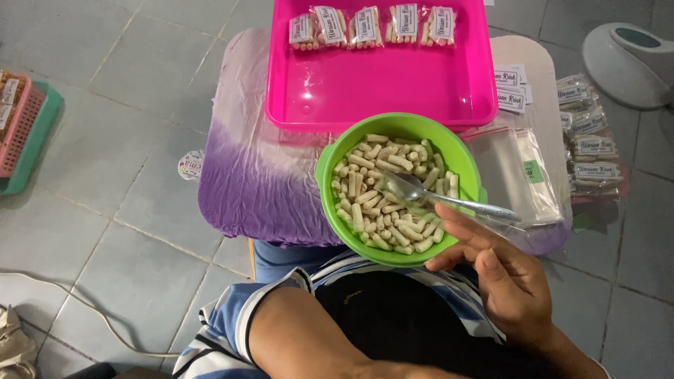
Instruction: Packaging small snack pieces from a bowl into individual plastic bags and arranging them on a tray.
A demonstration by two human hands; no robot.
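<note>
Right hand (502, 270) is loosely closed on the handle end of a metal spoon (439, 198), whose long axis runs up-left from the fingers so the scoop lies on the snack sticks in the green bowl (330, 165); left hand's out of view.

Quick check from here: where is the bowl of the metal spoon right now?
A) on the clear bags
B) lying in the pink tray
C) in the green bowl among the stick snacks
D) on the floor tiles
C: the spoon lies in the green bowl on the pale stick snacks, its handle by the right hand.
</note>
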